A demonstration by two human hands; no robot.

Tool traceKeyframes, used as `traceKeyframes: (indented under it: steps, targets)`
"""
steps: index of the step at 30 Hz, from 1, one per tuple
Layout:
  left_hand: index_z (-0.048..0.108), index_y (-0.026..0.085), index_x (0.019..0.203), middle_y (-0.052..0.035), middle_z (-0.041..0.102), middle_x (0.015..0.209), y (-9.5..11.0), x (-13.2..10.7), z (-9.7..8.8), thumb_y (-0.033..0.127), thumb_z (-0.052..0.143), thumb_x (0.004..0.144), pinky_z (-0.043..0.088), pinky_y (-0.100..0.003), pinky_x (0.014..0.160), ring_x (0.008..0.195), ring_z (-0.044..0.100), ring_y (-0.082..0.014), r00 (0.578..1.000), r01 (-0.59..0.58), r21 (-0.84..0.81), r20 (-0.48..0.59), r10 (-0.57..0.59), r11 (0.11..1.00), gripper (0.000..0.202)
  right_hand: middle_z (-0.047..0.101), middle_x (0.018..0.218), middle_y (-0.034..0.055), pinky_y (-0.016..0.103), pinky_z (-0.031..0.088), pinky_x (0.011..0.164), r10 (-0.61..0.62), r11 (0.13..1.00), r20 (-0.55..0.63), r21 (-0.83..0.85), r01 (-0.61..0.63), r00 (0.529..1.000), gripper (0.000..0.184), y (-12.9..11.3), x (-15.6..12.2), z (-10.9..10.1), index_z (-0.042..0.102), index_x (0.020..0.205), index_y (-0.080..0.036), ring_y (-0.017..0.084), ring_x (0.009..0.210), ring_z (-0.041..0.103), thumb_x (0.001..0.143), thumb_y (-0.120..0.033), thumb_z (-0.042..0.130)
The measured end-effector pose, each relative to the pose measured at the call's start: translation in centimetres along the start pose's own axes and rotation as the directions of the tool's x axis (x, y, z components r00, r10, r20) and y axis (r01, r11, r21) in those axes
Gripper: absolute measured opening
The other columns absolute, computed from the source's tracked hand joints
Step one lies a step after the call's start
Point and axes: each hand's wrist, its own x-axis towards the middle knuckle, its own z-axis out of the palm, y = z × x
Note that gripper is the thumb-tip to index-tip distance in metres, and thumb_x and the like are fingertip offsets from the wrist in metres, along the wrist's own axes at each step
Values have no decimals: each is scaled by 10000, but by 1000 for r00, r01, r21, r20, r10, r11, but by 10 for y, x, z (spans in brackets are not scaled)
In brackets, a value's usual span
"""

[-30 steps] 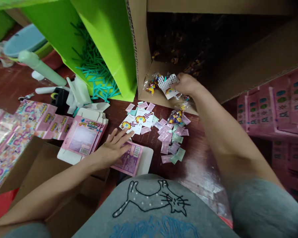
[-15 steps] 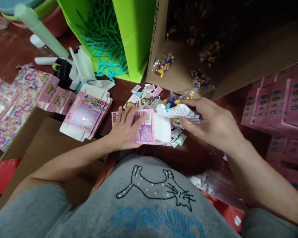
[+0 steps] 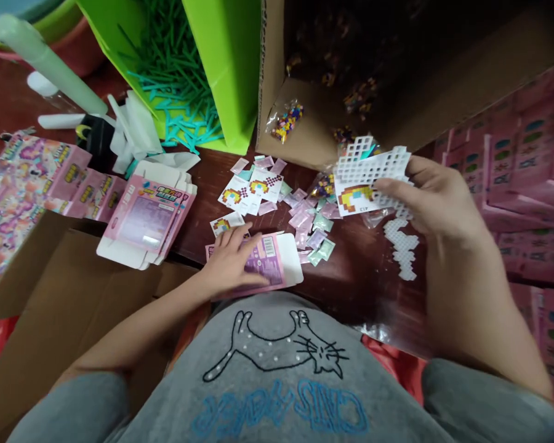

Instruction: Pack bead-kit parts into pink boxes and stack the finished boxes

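Observation:
My left hand (image 3: 231, 261) rests on a pink and purple printed carton (image 3: 270, 264), fingers spread over its top. The carton's white end flap (image 3: 290, 257) faces right. My right hand (image 3: 441, 194) is raised at the right, pinching a white plastic grid sheet (image 3: 390, 166) against a pattern card (image 3: 353, 198). A teal stick (image 3: 370, 151) shows behind the grid. Below my fingers hangs a narrower white grid piece (image 3: 401, 252). Between the hands lie several pink and green sachets (image 3: 302, 216), pattern cards (image 3: 264, 186) and a bag of coloured beads (image 3: 324, 184).
Flattened pink cartons (image 3: 141, 215) are stacked left, near finished-looking printed boxes (image 3: 37, 178). A lime green bin (image 3: 221, 74) holds teal sticks (image 3: 175, 98). An open cardboard box (image 3: 272, 80) contains bead bags (image 3: 286, 120). Pink boxes (image 3: 503, 184) pile up at the right.
My right hand has moved right and up from the carton's open end, with the grids and card turned upright. The carton has shifted down and slightly left under my left hand.

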Motion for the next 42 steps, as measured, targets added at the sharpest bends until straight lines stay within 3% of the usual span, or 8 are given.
traceKeyframes:
  steps: [4,8,14,23,26,30,33,42]
  targets:
    - [695,181,1525,-203,679,1508,27,81,14,459,752,1085,500,-577,1221,1405,613,-396,994,-111,-46,14,112,993,524,876,1047,55,363,648,814,130,960,26,246,-133,991,464,8,-16,18,832,1056,-262,220,845,784,697,-457,1052]
    - [776,125,1371,-237,721,1427,62,150,32,225,878,913,586,-504,1044,1319,665,-425,954,-130,-46,266,137,990,480,859,947,41,344,632,697,202,926,117,302,-229,972,524,15,-40,20,800,907,-246,214,719,756,601,-555,1092]
    - [797,171,1159,-109,830,1079,66,165,22,143,731,952,602,-392,909,1025,784,-275,962,41,-308,270,46,951,220,821,890,42,347,633,761,210,928,299,239,-287,931,553,44,-71,8,819,967,-224,214,760,742,678,-632,1055]
    - [762,199,1285,-143,832,1187,63,119,1,632,534,1137,696,-431,915,1023,827,-265,915,397,-887,402,-27,235,511,778,978,36,344,626,825,77,971,370,181,-153,926,533,54,-68,20,728,1068,-240,208,878,698,788,-591,1015]
    - [632,209,1566,-195,712,1566,52,89,-23,720,499,1128,627,-499,1173,1395,738,-340,915,311,-829,393,89,464,686,797,1044,55,375,648,891,105,968,428,162,-191,897,547,59,-69,24,750,1127,-236,223,946,724,801,-597,1000]
    - [297,163,1817,-256,277,1899,23,51,-41,867,714,935,233,-655,1452,1776,243,-491,898,124,-409,433,73,904,1203,814,1165,85,430,668,968,220,944,527,99,-316,821,569,73,-70,38,758,1217,-223,233,999,753,834,-601,943]
    - [230,130,1830,-319,226,1890,3,24,-30,909,917,648,52,-816,1408,1766,65,-622,905,69,-61,424,-36,996,1574,806,1222,111,474,670,984,281,950,525,-34,-310,803,617,82,-67,49,722,1295,-210,271,1050,767,848,-600,889]
    - [604,216,1652,-200,700,1531,-4,10,-50,561,899,881,635,-522,1068,1288,741,-401,933,255,-262,321,-166,931,894,804,1360,121,464,662,1046,202,934,597,-356,31,776,482,17,-89,93,683,1475,-228,283,1160,800,997,-287,676]
